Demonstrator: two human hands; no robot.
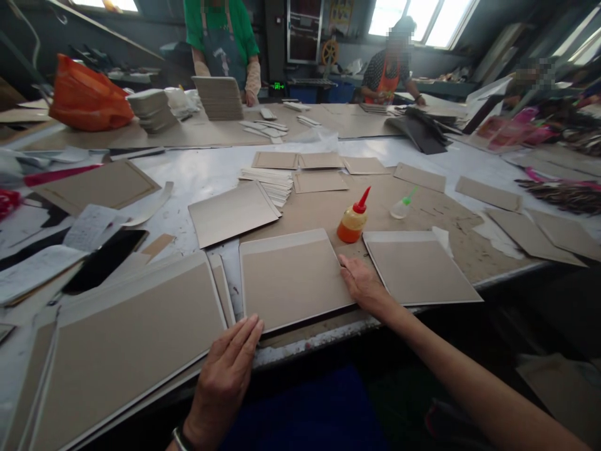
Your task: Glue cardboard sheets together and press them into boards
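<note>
A grey cardboard panel [291, 275] with a paler strip along its far edge lies flat at the table's front edge. My left hand [228, 369] rests with fingers stretched out at the panel's near left corner. My right hand [361, 283] lies flat on the panel's right edge, fingers together and extended. A glue bottle [353, 220] with orange contents and a red nozzle stands just beyond my right hand. Another similar panel [420, 268] lies to the right of my right hand, and a large stack of boards [126, 341] lies to the left.
A small clear bottle with a green tip [402, 207] lies behind the glue. Several cardboard pieces and white strips [272, 180] cover the table. A black phone [104, 260] lies left. An orange bag [87, 97] sits far left. Two people stand at the far side.
</note>
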